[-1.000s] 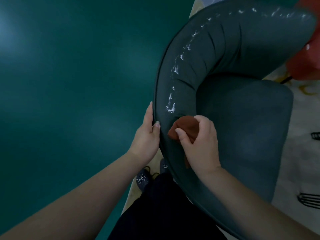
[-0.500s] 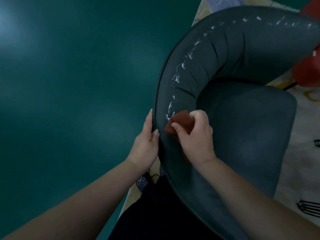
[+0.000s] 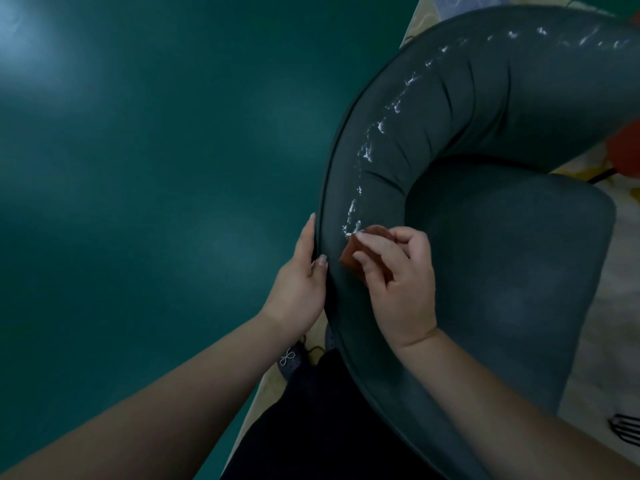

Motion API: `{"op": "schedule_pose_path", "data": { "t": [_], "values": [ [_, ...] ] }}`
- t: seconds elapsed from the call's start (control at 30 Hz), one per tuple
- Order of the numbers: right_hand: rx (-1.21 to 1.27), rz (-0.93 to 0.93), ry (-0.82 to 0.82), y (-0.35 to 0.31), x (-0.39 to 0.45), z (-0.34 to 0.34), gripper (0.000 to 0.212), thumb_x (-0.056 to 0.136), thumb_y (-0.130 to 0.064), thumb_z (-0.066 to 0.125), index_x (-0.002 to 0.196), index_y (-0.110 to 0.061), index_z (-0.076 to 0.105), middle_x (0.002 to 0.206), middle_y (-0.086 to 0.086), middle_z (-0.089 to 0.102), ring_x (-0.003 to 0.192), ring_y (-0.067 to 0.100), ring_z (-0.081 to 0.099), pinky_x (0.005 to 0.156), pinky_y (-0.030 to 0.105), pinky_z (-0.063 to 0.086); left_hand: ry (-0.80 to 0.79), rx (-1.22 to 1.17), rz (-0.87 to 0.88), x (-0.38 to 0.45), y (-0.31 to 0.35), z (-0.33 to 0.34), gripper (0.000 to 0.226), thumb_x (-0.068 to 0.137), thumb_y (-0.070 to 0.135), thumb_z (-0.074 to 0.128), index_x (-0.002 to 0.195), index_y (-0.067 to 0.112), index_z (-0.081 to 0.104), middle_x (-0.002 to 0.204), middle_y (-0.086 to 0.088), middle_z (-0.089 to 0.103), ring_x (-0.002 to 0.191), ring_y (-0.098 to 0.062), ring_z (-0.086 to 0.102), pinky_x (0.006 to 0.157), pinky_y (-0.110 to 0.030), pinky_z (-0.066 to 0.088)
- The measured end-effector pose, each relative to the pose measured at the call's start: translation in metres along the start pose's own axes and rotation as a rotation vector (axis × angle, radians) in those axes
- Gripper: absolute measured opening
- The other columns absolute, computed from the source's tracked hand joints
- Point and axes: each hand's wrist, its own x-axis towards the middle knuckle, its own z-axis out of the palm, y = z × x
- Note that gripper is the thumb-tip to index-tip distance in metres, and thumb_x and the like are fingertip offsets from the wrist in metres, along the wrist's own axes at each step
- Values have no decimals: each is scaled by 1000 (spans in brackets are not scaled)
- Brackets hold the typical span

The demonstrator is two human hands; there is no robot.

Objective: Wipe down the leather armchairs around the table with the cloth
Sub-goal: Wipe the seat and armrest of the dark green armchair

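Rust-red cloth (image 3: 349, 254) bunched in right hand (image 3: 401, 282) fingers (image 3: 372, 242) on armchair (image 3: 433, 133).

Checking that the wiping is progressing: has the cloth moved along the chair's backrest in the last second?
Yes. The cloth, gripped by the right hand, has slid up along the armchair top until it touches the lowest white marks, which it sat below before.
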Motion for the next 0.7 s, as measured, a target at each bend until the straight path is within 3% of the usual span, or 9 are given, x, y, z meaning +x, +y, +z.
{"op": "schedule_pose_path", "data": {
  "t": [0.13, 0.27, 0.37, 0.53, 0.63, 0.7],
  "values": [
    [-12, -34, -82, 6, -1, -2, 53, 74, -46, 76, 113, -12, 69, 113, 19, 50, 100, 32, 55, 82, 52, 51, 16, 20, 17, 1, -2, 1, 62, 100, 12, 39, 150, 41, 17, 124, 34, 44, 104, 30, 40, 91, 1, 30],
    [4, -31, -50, 10, 4, 2, 36, 75, -26, 79, 106, -9, 71, 109, 17, 51, 97, 28, 54, 82, 46, 52, 39, 3, 17, 2, -3, 2, 58, 101, 16, 38, 150, 41, 19, 133, 26, 45, 111, 23, 43, 96, -4, 30],
    [56, -67, -34, 9, 19, 6, 27, 81, -26, 70, 102, -8, 72, 106, 15, 51, 97, 26, 53, 84, 39, 51, 77, -19, 37, 8, 2, 1, 51, 103, 19, 35, 150, 34, 23, 142, 16, 44, 123, 10, 42, 103, -8, 28],
    [64, -38, -14, 7, 50, 16, 29, 81, -26, 70, 104, -8, 71, 108, 17, 50, 100, 26, 53, 90, 32, 48, 105, -10, 65, 39, 17, -7, 48, 103, 17, 35, 149, 30, 29, 136, 18, 43, 115, 18, 38, 92, 6, 24],
    [28, -92, -74, 13, 18, 5, 32, 80, -32, 71, 108, -16, 67, 110, 15, 49, 99, 25, 52, 90, 32, 47, 79, -32, 63, 45, 21, -10, 49, 103, 15, 36, 149, 31, 30, 139, 21, 40, 127, 9, 37, 102, -2, 23],
    [40, -153, -115, 17, 11, 2, 29, 81, -29, 71, 108, -21, 65, 109, 14, 50, 98, 28, 53, 85, 44, 50, 52, -70, 67, 44, 20, -12, 49, 103, 14, 35, 149, 31, 30, 146, 16, 39, 135, -2, 36, 114, -22, 26]
  ]
}}
